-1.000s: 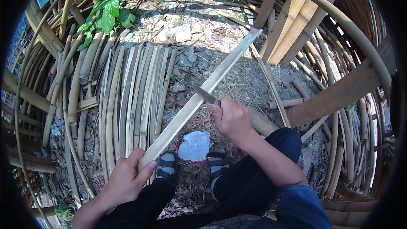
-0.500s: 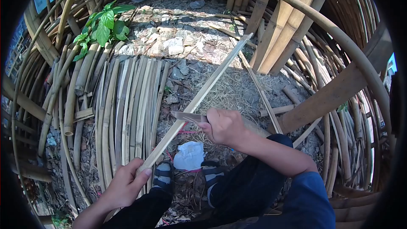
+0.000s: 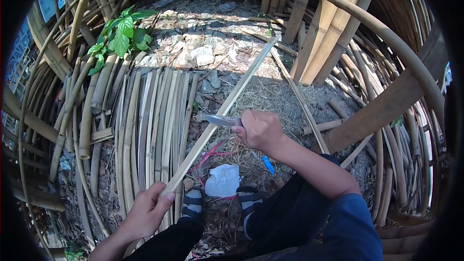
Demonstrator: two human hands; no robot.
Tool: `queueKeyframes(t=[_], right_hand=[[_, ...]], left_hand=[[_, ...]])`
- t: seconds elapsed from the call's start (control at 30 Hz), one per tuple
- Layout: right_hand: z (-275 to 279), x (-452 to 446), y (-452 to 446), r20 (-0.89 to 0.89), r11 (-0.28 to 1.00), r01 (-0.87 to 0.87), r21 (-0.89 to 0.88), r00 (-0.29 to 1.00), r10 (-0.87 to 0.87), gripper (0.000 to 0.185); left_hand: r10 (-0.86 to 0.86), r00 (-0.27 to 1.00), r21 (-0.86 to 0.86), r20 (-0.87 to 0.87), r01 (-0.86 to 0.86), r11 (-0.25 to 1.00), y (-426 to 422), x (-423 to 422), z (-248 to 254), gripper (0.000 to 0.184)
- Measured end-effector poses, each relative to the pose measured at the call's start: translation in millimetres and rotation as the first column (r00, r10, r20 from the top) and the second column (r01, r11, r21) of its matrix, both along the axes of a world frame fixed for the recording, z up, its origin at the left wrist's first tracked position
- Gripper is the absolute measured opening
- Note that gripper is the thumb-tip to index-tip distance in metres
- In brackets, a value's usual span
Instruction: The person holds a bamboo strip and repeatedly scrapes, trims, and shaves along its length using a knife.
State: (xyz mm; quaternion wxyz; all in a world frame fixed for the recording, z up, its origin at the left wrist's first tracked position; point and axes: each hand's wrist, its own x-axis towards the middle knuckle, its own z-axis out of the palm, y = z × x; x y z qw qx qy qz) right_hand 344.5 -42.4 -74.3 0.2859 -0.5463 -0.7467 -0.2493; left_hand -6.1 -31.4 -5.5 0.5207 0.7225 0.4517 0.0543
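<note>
My left hand (image 3: 146,211) is closed round the lower end of a long split bamboo strip (image 3: 239,88). The strip slants up and away to the right, its far end over the lit ground. In my right hand (image 3: 261,128) is a knife (image 3: 221,120), its blade pointing left and lying across the strip near its middle. The handle is mostly hidden by my fingers. To the left of the strip, a row of split bamboo strips (image 3: 153,116) lies side by side on the ground.
Thick bamboo poles (image 3: 333,24) stand at the upper right, with a curved pole (image 3: 382,29) arching across. A leafy plant (image 3: 123,34) grows at upper left. Near my sandalled feet lie a white plastic piece (image 3: 223,180), pink string (image 3: 209,154) and a blue object (image 3: 268,165). Shavings (image 3: 261,99) cover the ground.
The knife has moved slightly up and along the strip, its blade turned a little. My head view has shifted slightly, so the blue object on the ground now shows more fully.
</note>
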Motion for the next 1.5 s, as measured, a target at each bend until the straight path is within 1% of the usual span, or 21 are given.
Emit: queueKeyframes(t=[0.07,0.17,0.27,0.37,0.43,0.57,0.63,0.67,0.73,0.77,0.83,0.87,0.93,0.97,1.03,1.07,1.13,1.27,1.37,1.43,1.5], right_hand=[[-5.5,4.8,2.3,0.000,1.000,-0.006,0.006,1.000,0.006,0.042],[-9.4,13.7,5.2,-0.013,1.000,0.015,-0.010,1.000,-0.015,0.043],[-10.3,15.3,5.5,0.004,0.999,-0.009,0.037,1.000,0.009,0.044],[-11.3,19.1,7.5,0.027,1.000,0.019,0.023,0.999,-0.020,0.044],[-12.2,23.3,9.3,0.044,1.000,0.018,0.025,0.999,-0.019,0.044],[-11.6,26.2,10.6,0.044,0.999,0.022,0.028,0.999,-0.024,0.043],[-15.0,35.2,14.2,-0.105,0.973,0.227,-0.033,0.968,-0.230,0.043],[-14.9,45.7,15.5,-0.106,0.973,0.228,-0.031,0.967,-0.230,0.043],[-7.7,68.4,15.6,-0.113,0.928,0.356,-0.111,0.923,-0.367,0.041],[-9.3,69.3,14.2,-0.104,0.926,0.361,-0.110,0.922,-0.372,0.041],[-12.3,55.7,9.8,-0.141,0.892,0.419,-0.168,0.886,-0.443,0.040],[-12.9,49.0,5.9,-0.143,0.890,0.424,-0.167,0.883,-0.448,0.040],[-10.9,38.0,0.2,-0.161,0.933,0.292,-0.210,0.931,-0.327,0.039],[-11.2,35.7,1.6,-0.159,0.933,0.295,-0.205,0.931,-0.329,0.039],[-15.6,32.7,2.0,-0.157,0.972,0.185,-0.146,0.966,-0.207,0.039],[-14.8,40.1,4.3,-0.161,0.971,0.192,-0.146,0.963,-0.215,0.039],[-9.0,63.1,14.7,-0.142,0.942,0.311,-0.122,0.934,-0.327,0.039],[-16.2,80.7,19.5,-0.058,0.952,0.298,-0.070,0.951,-0.302,0.042],[-11.1,97.8,29.4,0.021,0.960,0.280,-0.031,0.960,-0.279,0.043],[-2.4,116.0,35.0,-0.080,0.867,0.460,-0.192,0.873,-0.481,0.043],[-5.4,122.6,32.7,-0.103,0.861,0.466,-0.205,0.864,-0.492,0.046]], left_hand=[[-0.002,1.000,0.014,-0.001,0.002,1.000,-0.2,0.6,1.1,0.026],[-0.010,0.998,-0.028,-0.060,0.008,1.000,-0.3,2.2,6.4,0.024],[-0.010,0.996,-0.048,-0.088,0.005,0.999,0.2,2.5,6.8,0.024],[-0.009,0.997,-0.025,-0.076,0.008,1.000,0.4,1.7,1.8,0.024],[0.008,1.000,0.052,-0.004,-0.008,0.999,1.5,-1.9,-7.1,0.025],[0.003,1.000,0.049,-0.025,-0.002,0.999,1.1,-0.2,-2.8,0.025],[0.042,0.999,0.017,-0.031,-0.042,0.999,1.3,-1.7,0.6,0.026],[0.041,0.999,0.018,-0.032,-0.041,0.999,0.4,-5.0,-3.1,0.026],[-0.002,1.000,0.037,0.009,0.002,0.999,-0.3,-10.2,-13.0,0.028],[-0.007,1.000,0.035,0.018,0.006,0.999,0.3,-9.7,-13.8,0.028],[0.014,0.999,-0.007,-0.044,-0.014,1.000,0.3,-6.8,-9.3,0.028],[0.008,0.999,-0.005,-0.045,-0.008,1.000,0.9,-6.9,-10.2,0.028],[0.001,0.999,0.029,-0.033,0.000,1.000,0.1,-8.1,-14.2,0.027],[-0.001,1.000,0.033,-0.029,0.002,0.999,-0.1,-7.8,-15.0,0.027],[0.022,0.999,-0.028,-0.041,-0.023,0.999,-0.7,-8.0,-15.8,0.027],[0.014,0.999,-0.027,-0.045,-0.015,1.000,-1.4,-8.2,-15.0,0.027],[0.047,0.998,-0.070,-0.038,-0.050,0.996,-2.5,-8.3,-12.9,0.027],[0.022,0.999,-0.050,-0.025,-0.023,0.998,-1.1,-8.6,-18.2,0.026],[0.044,0.998,-0.059,-0.040,-0.046,0.997,-2.6,-8.7,-15.3,0.026],[0.028,0.997,-0.044,-0.069,-0.031,0.999,-4.1,-9.4,-16.2,0.026],[0.008,0.997,-0.036,-0.081,-0.011,0.999,-3.3,-11.4,-19.8,0.026]])
